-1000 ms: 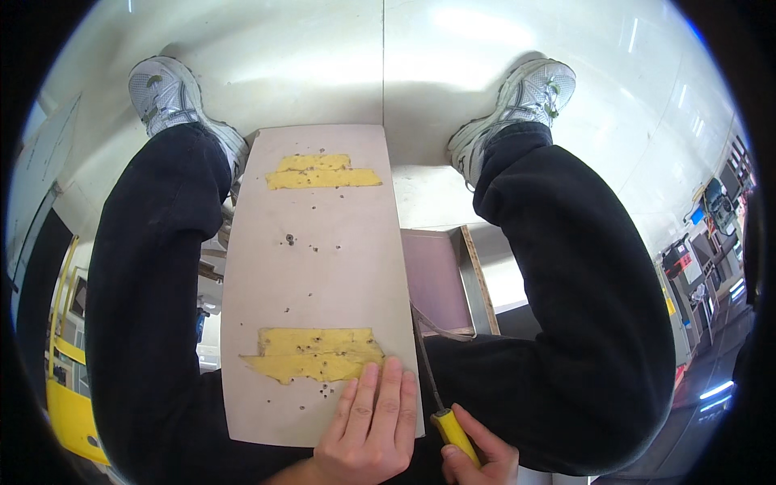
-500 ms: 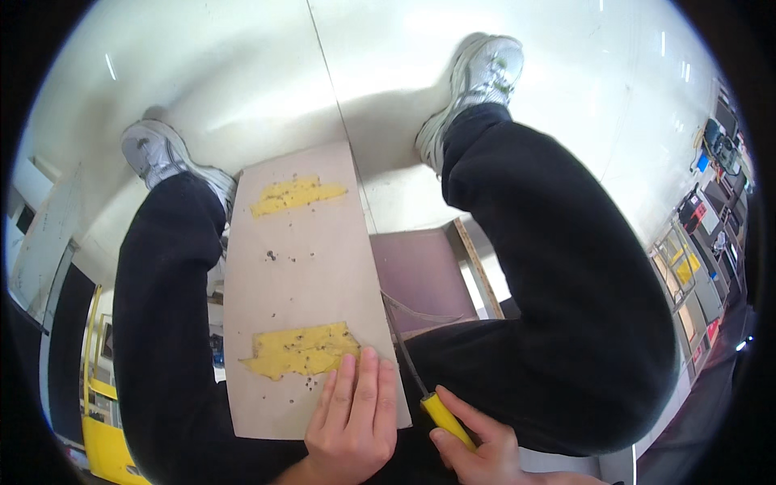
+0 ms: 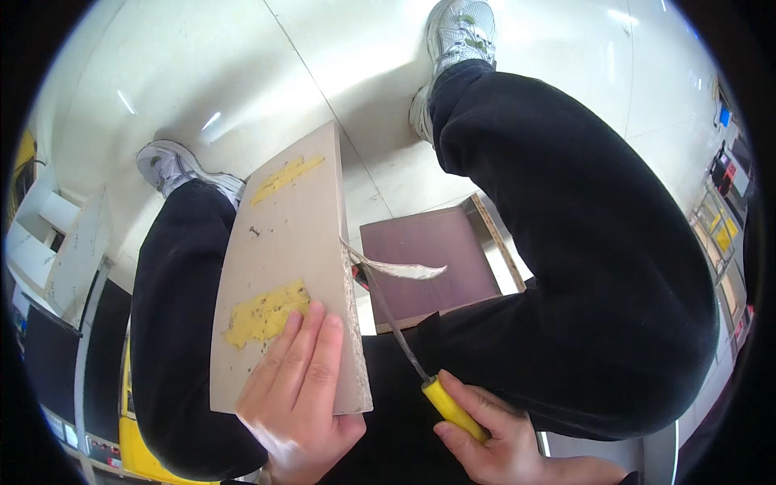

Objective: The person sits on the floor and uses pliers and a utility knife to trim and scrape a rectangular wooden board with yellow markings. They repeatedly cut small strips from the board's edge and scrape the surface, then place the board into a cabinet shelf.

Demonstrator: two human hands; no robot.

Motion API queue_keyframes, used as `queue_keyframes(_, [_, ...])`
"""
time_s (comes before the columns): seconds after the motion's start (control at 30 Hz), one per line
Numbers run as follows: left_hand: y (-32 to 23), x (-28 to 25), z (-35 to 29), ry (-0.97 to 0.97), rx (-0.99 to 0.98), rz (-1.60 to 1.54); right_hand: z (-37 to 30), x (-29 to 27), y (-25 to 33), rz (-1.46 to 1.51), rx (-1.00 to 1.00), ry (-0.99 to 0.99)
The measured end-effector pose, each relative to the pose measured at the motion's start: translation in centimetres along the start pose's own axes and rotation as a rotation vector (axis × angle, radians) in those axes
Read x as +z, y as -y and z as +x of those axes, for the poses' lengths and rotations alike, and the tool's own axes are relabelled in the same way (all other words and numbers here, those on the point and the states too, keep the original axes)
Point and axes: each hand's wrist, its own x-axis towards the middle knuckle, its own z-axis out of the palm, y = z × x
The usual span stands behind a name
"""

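1. Glossy pale floor tiles (image 3: 368, 69) spread beyond the rectangular beige chipboard panel (image 3: 287, 246) at the centre of my remote feed; legs in loose black trousers (image 3: 598, 267) flank it.
2. The panel leans tilted between the thighs, ragged yellow patches (image 3: 267, 311) on its face, rough raw core exposed along its right edge.
3. A maroon-faced wooden box (image 3: 428, 234) sits to the panel's right.
4. I have the left hand (image 3: 299, 396) on the panel's near end, fingers close together and pressed to its face, thumb at the near corner; whether the thumb clamps, I cannot tell.
5. The right hand (image 3: 501, 440), right of the panel, pinches the handle of a yellow-handled tool with a slim metal shaft (image 3: 440, 396), its far end near the raw edge; contact is unclear.
6. A thin, pale, curling strip (image 3: 400, 269) juts from that edge. I judge the step in hand to be stripping it; the next move calls for a steady panel and shallow prying along the edge, away from the right thigh.
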Motion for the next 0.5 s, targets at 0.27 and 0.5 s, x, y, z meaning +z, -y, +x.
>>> queue_keyframes(0.27, [-0.2,-0.1,0.6,-0.029,-0.021,0.01,1.3,0.1,0.0,0.012,-0.028,0.009])
queue_keyframes(0.5, [-0.3,-0.8,1.2,0.059,-0.019,0.005,1.8,1.3,1.4,0.017,0.128,-0.003])
